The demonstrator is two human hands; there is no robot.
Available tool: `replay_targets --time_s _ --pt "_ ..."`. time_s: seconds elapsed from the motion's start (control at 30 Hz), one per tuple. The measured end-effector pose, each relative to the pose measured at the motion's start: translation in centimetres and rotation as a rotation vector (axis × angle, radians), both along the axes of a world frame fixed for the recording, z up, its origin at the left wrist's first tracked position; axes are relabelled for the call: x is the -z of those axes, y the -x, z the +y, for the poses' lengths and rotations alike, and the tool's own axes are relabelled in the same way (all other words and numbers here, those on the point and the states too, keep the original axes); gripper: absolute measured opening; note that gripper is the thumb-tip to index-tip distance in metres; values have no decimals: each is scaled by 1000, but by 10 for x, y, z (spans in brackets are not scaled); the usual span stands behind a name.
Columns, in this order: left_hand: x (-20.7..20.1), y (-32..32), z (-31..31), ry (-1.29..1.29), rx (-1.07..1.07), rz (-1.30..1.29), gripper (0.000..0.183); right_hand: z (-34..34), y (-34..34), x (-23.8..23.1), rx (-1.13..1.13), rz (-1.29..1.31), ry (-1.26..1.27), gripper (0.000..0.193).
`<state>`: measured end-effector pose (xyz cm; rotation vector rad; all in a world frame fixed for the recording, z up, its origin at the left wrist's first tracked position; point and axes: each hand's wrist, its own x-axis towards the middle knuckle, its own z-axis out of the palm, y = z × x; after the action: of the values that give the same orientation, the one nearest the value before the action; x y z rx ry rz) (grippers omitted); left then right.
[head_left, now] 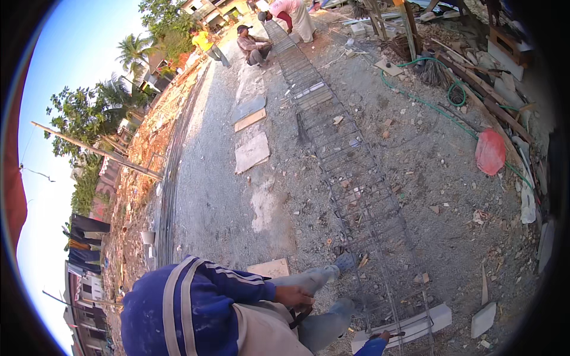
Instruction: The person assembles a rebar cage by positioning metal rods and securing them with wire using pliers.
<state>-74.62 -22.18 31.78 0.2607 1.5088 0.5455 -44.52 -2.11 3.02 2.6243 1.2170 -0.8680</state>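
At far left, laundry [86, 240] hangs by the houses. A bundle of long bars [169, 207] lies along the left edge of the gravel [202, 202], with a white bucket [148, 237] just beside it. A person in yellow [203, 43] stands near the bars' far end. Between bars and cage runs a broad gravel strip, broken by flat boards [252, 152] lying in a line.

The left arm, in a blue sleeve [240, 280], reaches rightward over the bent legs. The left hand [294, 296] hangs above them, fingers curled, apart from the cage; a dark strip shows just below, but whether it is grasped I cannot tell.

A crouching person [254, 48] sits at the far left edge of the cage [373, 234], which stretches lengthwise from the near ground to a bending person [291, 15]. The right hand [385, 337] comes from the lower edge, clenched around a small dark tool [396, 334] at the cage's near end, over white blocks [439, 320].

Rubble-strewn ground borders the cage's right side, out to a red bag [490, 153], a green hose [457, 95] and timber [487, 95] along the right edge.
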Motion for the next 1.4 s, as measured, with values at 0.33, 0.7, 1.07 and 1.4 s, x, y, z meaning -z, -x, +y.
replay_targets --time_s 0.33,0.7,1.07,1.4 --pt "0 47 37 -27 101 -222 35 -57 -45 -14 -152 327 -232 45" --pt "39 -49 12 214 -138 -314 26 -61 -42 -9 -764 71 -67 54" --pt "125 -147 13 269 -234 -384 23 -38 -87 104 -738 116 -270 51" --pt "182 -162 150 55 -160 -245 29 -14 -46 -56 -79 1412 223 35"
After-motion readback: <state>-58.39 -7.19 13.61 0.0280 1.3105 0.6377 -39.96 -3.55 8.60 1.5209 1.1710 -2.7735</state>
